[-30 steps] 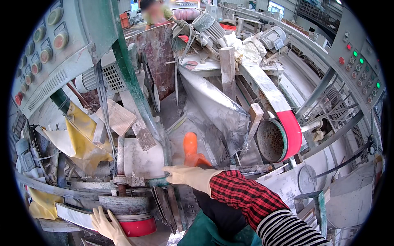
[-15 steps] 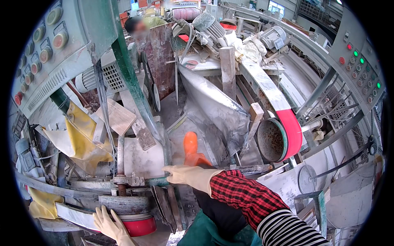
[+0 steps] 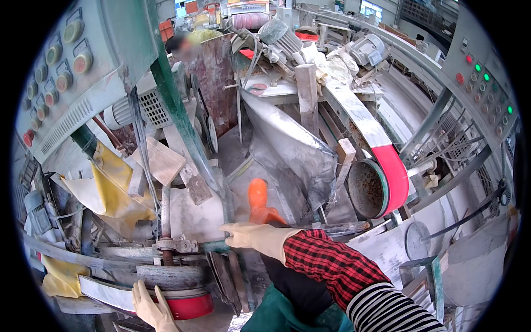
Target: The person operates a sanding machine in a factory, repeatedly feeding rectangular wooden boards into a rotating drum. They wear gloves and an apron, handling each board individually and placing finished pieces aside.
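Observation:
My left hand (image 3: 152,311), in a cream rubber glove, lies with fingers stretched against a curved belt, on the border of its white stretch (image 3: 108,293) and its red stretch (image 3: 191,306). Just behind that belt is a worn grey roller (image 3: 171,276). My right hand (image 3: 250,236), gloved alike, reaches across to the left under a red-and-black checked sleeve cover (image 3: 332,268). Its fingers are curled at a green bar (image 3: 213,245) and hide part of it. Beyond the right hand stands my orange boot (image 3: 258,193).
Control panels stand at left (image 3: 83,66) and right (image 3: 481,83). A second red-and-white belt (image 3: 391,180) runs round a rusty drum (image 3: 366,190). Loose wooden boards (image 3: 160,160) and a yellow sheet (image 3: 113,188) lie at left. Another person (image 3: 185,44) is partly visible behind a brown panel (image 3: 215,83).
The left hand's fingers have drawn a little closer together on the belt. My right hand stays at the green bar. The view has shifted slightly.

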Motion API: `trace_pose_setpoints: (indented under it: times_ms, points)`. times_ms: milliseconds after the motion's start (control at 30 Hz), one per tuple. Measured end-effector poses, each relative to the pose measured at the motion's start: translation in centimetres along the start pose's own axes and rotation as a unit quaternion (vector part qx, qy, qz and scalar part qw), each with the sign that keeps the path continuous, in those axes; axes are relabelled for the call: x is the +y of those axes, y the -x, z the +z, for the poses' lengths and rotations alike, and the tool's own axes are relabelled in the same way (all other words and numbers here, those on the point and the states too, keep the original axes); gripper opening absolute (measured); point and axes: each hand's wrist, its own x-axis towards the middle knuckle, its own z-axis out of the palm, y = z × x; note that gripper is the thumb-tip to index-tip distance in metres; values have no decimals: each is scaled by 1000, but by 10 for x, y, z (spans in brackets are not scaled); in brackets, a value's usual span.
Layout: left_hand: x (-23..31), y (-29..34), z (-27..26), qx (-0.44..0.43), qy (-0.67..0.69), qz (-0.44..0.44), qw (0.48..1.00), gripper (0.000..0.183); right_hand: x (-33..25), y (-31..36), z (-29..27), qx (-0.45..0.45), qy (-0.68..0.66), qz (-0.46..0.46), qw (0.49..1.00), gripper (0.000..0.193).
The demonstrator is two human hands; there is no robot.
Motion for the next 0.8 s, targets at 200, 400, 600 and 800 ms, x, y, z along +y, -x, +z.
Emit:
trace_pose_setpoints:
  times_ms: [200,400,600,800]
  points:
    - [-38,3,23,-41,19,-139,989,33,-1,-2,5,12,-14,6,1000,56]
    - [-46,1,34,-65,135,-177,973,20,-2,-1,5,7,-17,12,1000,57]
    - [-35,20,15,-5,299,-182,937,36,-27,1,6,10,-197,-91,976,54]
    - [39,13,-34,52,364,-18,930,50,-71,12,19,-129,-576,-59,805,60]
